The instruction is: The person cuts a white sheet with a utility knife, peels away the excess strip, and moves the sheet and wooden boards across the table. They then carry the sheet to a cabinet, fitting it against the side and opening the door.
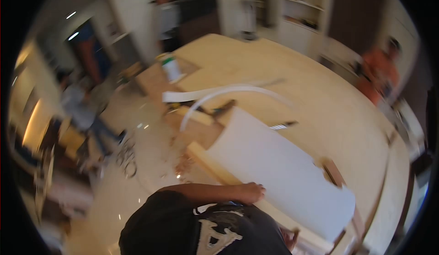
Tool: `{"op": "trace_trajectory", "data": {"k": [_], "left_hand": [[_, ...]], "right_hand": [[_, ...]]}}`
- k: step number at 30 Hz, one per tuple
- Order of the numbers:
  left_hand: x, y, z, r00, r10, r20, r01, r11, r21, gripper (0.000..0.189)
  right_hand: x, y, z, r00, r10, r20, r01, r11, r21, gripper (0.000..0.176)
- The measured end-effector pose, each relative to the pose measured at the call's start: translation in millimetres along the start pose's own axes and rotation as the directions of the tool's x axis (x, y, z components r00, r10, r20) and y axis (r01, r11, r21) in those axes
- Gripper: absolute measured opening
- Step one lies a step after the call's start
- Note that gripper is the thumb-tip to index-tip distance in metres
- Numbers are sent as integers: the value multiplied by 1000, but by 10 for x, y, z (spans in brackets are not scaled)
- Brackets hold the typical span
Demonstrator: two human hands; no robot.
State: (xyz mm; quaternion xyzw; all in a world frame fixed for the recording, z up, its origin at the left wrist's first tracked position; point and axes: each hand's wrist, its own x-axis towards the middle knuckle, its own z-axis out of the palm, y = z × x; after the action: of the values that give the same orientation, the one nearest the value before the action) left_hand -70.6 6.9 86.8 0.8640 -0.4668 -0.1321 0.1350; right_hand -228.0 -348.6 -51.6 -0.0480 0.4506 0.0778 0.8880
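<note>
A smooth white sheet [283, 172], gently bowed, lies on the pale, wood-like tabletop [329, 95] near a curved white strip [249, 88]. The left hand [251, 193] rests curled at the sheet's near edge; whether its fingers or the blurred right hand's [290, 239] pinch anything, I cannot tell. A cream "A" marks the black shirt [155, 223].

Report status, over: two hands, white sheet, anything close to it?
Left hand at near edge of white sheet, grip unclear. Right hand lower, partly hidden. Sheet curved, on table. Wood piece close to far edge, possible obstacle.
</note>
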Motion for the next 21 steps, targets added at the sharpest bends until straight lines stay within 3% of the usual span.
{"op": "trace_trajectory", "data": {"k": [3,6,9,11,13,15,16,18,19,21], "left_hand": [[-152,120,-116,991,-125,-56,122,991,-53,33],[-306,231,-113,962,-244,-119,249,968,26,38],[-477,406,-60,892,-334,-303,341,940,-31,44],[-679,472,-92,820,-472,-324,458,880,-124,44],[-899,567,-153,745,-587,-316,568,807,-160,44],[-1243,592,-149,681,-673,-290,667,733,-135,44],[-1367,546,-49,649,-714,-262,678,700,-225,42],[-1559,661,-268,652,-736,-183,660,669,-341,37],[-1573,673,-290,644,-750,-148,705,658,-266,38],[-1484,637,-296,643,-763,-70,740,643,-197,49]], "right_hand": [[-134,98,691,981,19,192,19,981,-192,53],[-252,143,1194,919,87,385,33,955,-294,49],[-287,90,1494,842,158,516,29,942,-336,45],[-220,12,1611,763,229,605,-16,942,-337,42],[-269,7,1783,730,257,634,-47,944,-328,39],[-438,311,2050,865,69,496,138,919,-369,34],[-627,433,2206,907,-72,414,246,891,-382,32],[-534,431,2215,805,133,578,234,825,-514,44],[-356,347,2150,750,204,629,258,786,-562,51],[-50,170,2095,716,229,659,264,785,-560,42]]}}
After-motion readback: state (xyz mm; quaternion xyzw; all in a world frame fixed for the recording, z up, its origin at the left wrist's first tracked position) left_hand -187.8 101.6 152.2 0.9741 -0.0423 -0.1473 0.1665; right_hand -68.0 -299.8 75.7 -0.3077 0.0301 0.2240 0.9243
